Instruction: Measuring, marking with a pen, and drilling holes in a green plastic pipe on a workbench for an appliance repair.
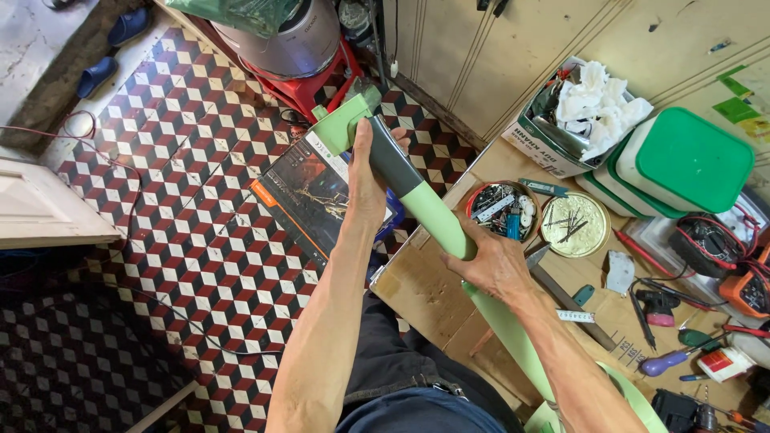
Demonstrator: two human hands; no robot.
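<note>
In the middle of the frame, the left hand wraps the grey grip of a long green tube. The right hand squeezes lower down. It looks stiff, smooth and light, held above the tabletop.

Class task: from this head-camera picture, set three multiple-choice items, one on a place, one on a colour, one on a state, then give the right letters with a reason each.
1. Where does the left hand grip the green tube?
A. on its dark grey section near the far end
B. at the end nearest the body
C. nowhere on it

2. What colour are the lids of the stacked containers on the workbench?
A. red
B. green
C. black

3. How is the tube held?
A. lying loose on the floor
B. by one hand only
C. by both hands

Answers: 1 A, the fingers wrap the grey band; 2 B, the lids are plainly green; 3 C, the right hand grips mid-tube as well.
</note>
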